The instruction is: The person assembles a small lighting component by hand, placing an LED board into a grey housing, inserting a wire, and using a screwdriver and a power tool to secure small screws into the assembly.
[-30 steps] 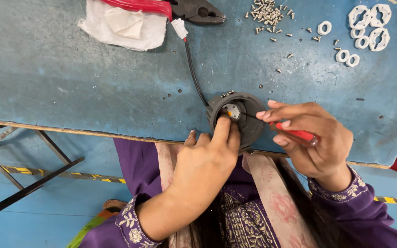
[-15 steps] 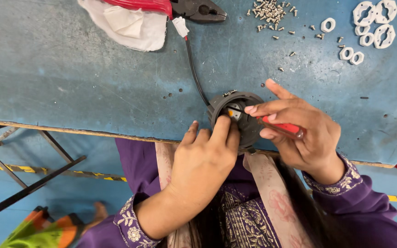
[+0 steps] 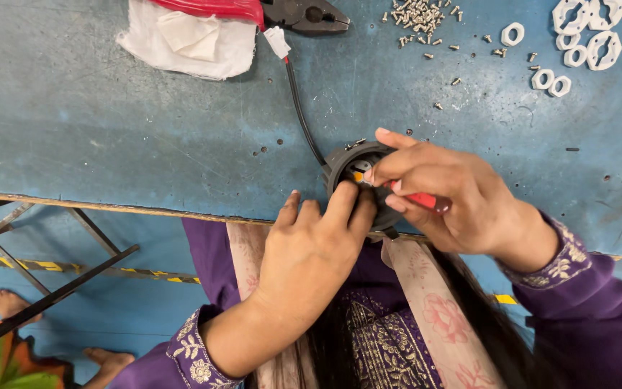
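Note:
A round black housing [image 3: 341, 163] with a black cable [image 3: 301, 108] sits at the near edge of the blue worktable [image 3: 109, 122]. My left hand [image 3: 311, 252] grips its near rim, with the fingers curled over the edge. My right hand [image 3: 448, 194] holds a red-handled screwdriver [image 3: 420, 199] whose tip points into the housing's orange-and-white centre [image 3: 358, 175]. The hands hide most of the housing's inside.
A heap of small screws [image 3: 415, 14] lies at the far edge, with loose ones scattered nearby. White plastic rings [image 3: 584, 36] lie at the far right. Black pliers [image 3: 307, 14], a white cloth [image 3: 188, 39] and a red item rest at the far middle. Someone's bare feet [image 3: 8, 302] show below left.
My right hand has shifted left over the housing, its fingers closing round the screwdriver. My left hand stays on the rim. The person below the table has moved left.

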